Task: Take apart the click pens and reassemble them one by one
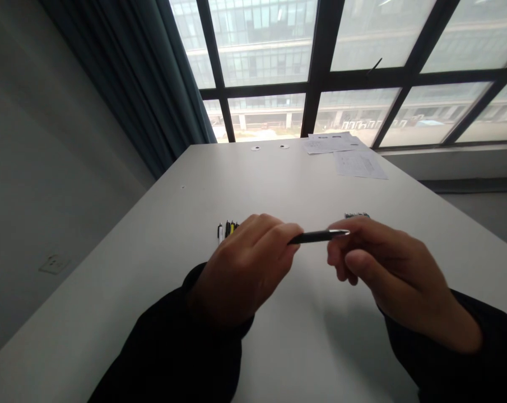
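My left hand (253,263) is closed around one end of a black pen (316,237), which it holds level above the table. The pen's silver tip points right and overlaps the index finger of my right hand (398,274); whether they touch I cannot tell. My right hand has its fingers loosely curled, with the thumb apart from them and nothing gripped. Behind my left hand lie several pens (220,230), white, black and yellow, partly hidden by it. A small cluster of dark and silvery items (356,215) shows just beyond my right hand, mostly covered by it.
The white table (253,179) stretches toward a dark-framed window (270,89). Sheets of printed paper (358,162) lie at its far right corner. Two round cable holes (255,148) sit near the far edge. A blue curtain (152,84) hangs at the left.
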The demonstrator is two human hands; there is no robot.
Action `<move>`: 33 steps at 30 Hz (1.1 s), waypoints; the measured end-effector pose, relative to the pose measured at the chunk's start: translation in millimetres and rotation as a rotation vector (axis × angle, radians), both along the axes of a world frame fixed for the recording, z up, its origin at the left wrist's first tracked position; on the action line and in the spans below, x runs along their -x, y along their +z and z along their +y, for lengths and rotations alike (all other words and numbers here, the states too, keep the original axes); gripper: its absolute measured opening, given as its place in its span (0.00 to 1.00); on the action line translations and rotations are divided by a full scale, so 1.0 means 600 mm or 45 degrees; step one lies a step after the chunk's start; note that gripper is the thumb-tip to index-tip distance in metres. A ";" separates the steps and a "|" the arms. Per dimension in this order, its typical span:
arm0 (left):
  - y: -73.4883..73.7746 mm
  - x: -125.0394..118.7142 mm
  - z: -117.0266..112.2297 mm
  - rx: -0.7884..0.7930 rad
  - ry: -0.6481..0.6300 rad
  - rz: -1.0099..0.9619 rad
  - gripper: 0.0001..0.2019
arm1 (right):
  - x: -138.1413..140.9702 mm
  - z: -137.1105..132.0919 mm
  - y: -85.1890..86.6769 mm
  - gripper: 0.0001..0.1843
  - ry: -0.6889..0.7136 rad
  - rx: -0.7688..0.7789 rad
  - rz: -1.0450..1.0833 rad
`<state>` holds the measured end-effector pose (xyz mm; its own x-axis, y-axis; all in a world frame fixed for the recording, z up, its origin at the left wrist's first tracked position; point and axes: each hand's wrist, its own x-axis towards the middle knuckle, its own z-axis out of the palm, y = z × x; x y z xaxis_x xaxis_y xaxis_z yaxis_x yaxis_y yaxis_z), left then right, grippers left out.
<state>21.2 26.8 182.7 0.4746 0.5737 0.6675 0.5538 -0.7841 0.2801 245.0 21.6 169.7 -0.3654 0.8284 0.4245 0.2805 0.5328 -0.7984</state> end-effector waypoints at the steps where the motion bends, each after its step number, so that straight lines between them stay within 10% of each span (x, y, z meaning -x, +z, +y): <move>1: -0.001 0.000 0.002 -0.066 -0.021 0.059 0.07 | -0.002 0.000 0.001 0.08 -0.030 0.000 0.016; 11: -0.005 0.003 0.007 -0.282 0.020 0.179 0.06 | 0.008 -0.001 0.008 0.07 -0.083 -0.047 -0.132; 33: -0.005 0.002 0.004 -0.099 -0.049 0.254 0.12 | 0.004 -0.003 -0.006 0.14 0.008 -0.448 -0.120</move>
